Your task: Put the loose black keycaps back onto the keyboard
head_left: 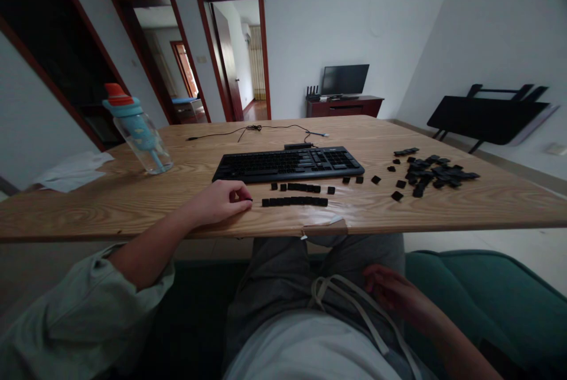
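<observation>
On the table, just left of two short rows of black keycaps (295, 202), my left hand (221, 201) rests with thumb and finger pinched together. A dark sliver of a keycap (249, 200) shows between the fingertips; most of it is hidden. Behind the rows lies a black keyboard (287, 162), its front left corner close to my left hand. A few single keycaps (331, 190) sit between the rows and the keyboard. My right hand (392, 290) lies on my lap by the trouser drawstring, fingers loosely curled and partly in shadow.
A heap of loose keycaps (436, 173) spreads over the table's right side. At the left stand a clear bottle (140, 137) with a red lid and some white paper (75, 172). A thin black cable (212, 135) runs behind the keyboard. Brown tape (328, 229) covers part of the front edge.
</observation>
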A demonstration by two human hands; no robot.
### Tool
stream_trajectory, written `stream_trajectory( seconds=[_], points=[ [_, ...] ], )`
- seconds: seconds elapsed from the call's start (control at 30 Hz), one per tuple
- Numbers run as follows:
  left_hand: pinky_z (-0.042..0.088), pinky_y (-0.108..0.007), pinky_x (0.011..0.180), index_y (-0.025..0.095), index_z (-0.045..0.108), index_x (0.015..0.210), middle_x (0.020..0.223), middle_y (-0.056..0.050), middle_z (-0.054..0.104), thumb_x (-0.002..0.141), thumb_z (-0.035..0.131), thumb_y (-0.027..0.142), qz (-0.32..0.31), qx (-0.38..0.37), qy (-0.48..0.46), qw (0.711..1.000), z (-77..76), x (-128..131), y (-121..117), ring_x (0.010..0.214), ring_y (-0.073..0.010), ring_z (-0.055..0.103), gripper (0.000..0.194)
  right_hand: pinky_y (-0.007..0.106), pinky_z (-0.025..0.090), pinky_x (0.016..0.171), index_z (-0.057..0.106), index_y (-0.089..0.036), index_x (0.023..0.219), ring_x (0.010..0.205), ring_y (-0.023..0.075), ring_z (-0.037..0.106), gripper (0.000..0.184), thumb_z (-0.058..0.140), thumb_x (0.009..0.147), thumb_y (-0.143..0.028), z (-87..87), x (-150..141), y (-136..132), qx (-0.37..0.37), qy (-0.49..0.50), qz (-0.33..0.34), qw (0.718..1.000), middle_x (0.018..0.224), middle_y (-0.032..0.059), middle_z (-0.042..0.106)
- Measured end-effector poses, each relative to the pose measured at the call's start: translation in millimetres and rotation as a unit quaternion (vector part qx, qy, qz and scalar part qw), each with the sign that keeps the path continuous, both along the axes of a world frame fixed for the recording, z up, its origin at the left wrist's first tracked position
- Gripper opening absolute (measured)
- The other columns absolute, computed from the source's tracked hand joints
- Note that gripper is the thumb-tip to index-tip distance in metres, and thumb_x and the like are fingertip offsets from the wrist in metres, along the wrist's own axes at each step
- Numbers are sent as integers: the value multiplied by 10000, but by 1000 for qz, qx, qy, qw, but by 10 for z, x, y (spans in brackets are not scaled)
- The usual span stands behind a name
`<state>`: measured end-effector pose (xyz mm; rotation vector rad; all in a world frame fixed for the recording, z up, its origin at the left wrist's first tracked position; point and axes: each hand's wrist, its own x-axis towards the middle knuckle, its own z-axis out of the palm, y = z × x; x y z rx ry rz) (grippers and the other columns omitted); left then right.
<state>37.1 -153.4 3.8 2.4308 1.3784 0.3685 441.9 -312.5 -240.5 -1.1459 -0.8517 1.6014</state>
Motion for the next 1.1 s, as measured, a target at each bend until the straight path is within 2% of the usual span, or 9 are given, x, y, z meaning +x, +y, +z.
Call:
stream_trajectory(
  seconds=[0.23,0.57,0.73,0.83,0.9,0.93,1.0,1.07,1.1],
  points=[
    [435,-303,607,244,757,893,728,-30,711,809,604,487,7,12,8,1000,32,45,-59,668,-193,628,299,214,239,474,739,-205,938,511,74,429,430,841,694,-544,-26,19,-3,-3,3,-1,1000,754,36,689],
    [458,-309,653,226,775,923,791,-48,716,823,599,475,-18,21,16,999,29,131,-18,703,-194,619,321,210,229,453,732,-200,941,485,64,411,423,819,718,-549,-8,0,-7,4,-6,-1,1000,743,36,685],
    [460,-311,655,209,766,949,841,-63,713,814,605,472,-30,18,15,999,-3,136,-21,726,-193,608,337,214,235,459,737,-205,957,493,69,421,393,798,751,-534,-101,26,7,11,0,11,1000,759,38,690],
    [459,-306,657,214,737,1072,898,-53,708,813,611,493,-40,21,-10,999,40,67,8,728,-180,595,401,216,242,450,737,-209,962,488,67,403,422,774,755,-575,-86,12,28,17,-21,6,1000,765,36,694],
    [457,-301,660,222,688,1189,927,-45,701,814,611,522,-28,41,-49,998,135,-51,84,738,-176,588,486,222,294,459,748,-208,949,505,76,430,437,755,761,-602,86,-7,23,23,-77,30,996,779,37,702],
    [452,-299,648,216,675,1196,902,-41,692,804,614,539,-11,58,-74,995,198,-132,147,721,-173,576,512,231,354,490,757,-210,955,545,94,481,428,747,773,-597,235,-12,10,30,-120,59,991,812,42,715],
    [450,-289,670,204,672,1156,876,-27,678,795,614,528,64,128,-121,982,324,-321,322,729,-164,557,489,284,492,678,775,-218,1002,773,170,622,367,741,815,-531,647,6,-42,71,-227,146,960,955,63,740],
    [435,-273,682,220,672,1107,890,-1,673,802,601,510,166,205,-139,954,402,-526,531,740,-150,529,427,352,530,805,753,-259,1142,949,236,657,388,699,858,-517,1156,102,-117,110,-298,193,928,1087,70,739],
    [427,-267,687,222,667,1091,909,6,671,812,590,492,203,216,-148,944,410,-630,634,750,-146,524,397,376,537,828,740,-269,1182,986,255,664,401,682,870,-514,1418,195,-149,127,-323,199,916,1119,76,736]
  ],
)
